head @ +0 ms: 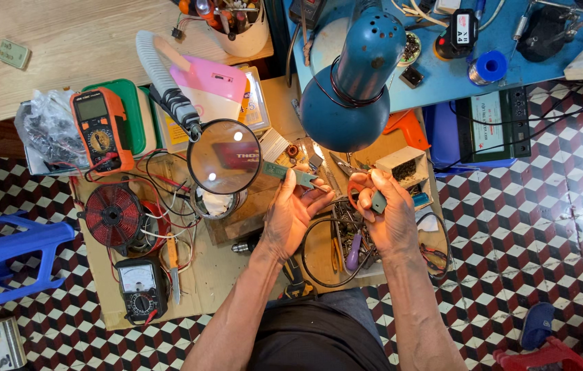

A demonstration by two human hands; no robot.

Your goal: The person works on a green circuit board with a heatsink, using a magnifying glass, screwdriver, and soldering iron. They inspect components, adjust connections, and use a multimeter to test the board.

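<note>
Left hand pinching a narrow green circuit strip, its long axis running left-to-right beneath the magnifier; right hand closing on red-handled pliers, lying just beside the strip's right end.

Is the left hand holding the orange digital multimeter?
No, the left hand holds a narrow green circuit board; the orange digital multimeter lies apart.

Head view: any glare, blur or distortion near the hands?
Head view: sharp overall; the magnifying glass carries two bright glare spots and shows blurred, enlarged content. The blue lamp hides the bench behind it. The left hand and right hand are evenly lit. Floor tiles bend slightly at the edges.
</note>
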